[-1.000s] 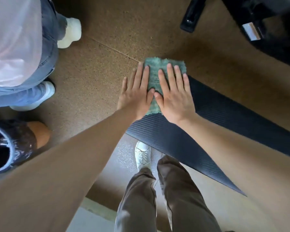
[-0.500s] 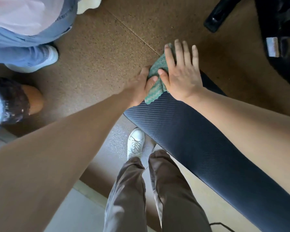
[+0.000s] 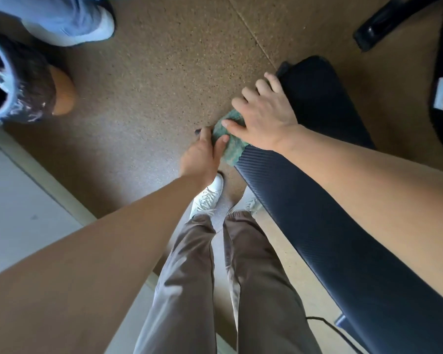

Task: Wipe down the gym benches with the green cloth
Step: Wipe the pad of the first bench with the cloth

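Your right hand [image 3: 264, 116], fingers spread flat, presses the green cloth [image 3: 232, 149] onto the gym bench [image 3: 317, 226] at its far left edge; your left hand [image 3: 202, 154] pinches the cloth's edge. Press evenly, overlapping strokes.

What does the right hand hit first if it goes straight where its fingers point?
Nothing in view, likely. The right hand presses the green cloth at the bench edge; its fingers point past that edge, over brown floor up to the frame's top. Height above the floor is unclear.
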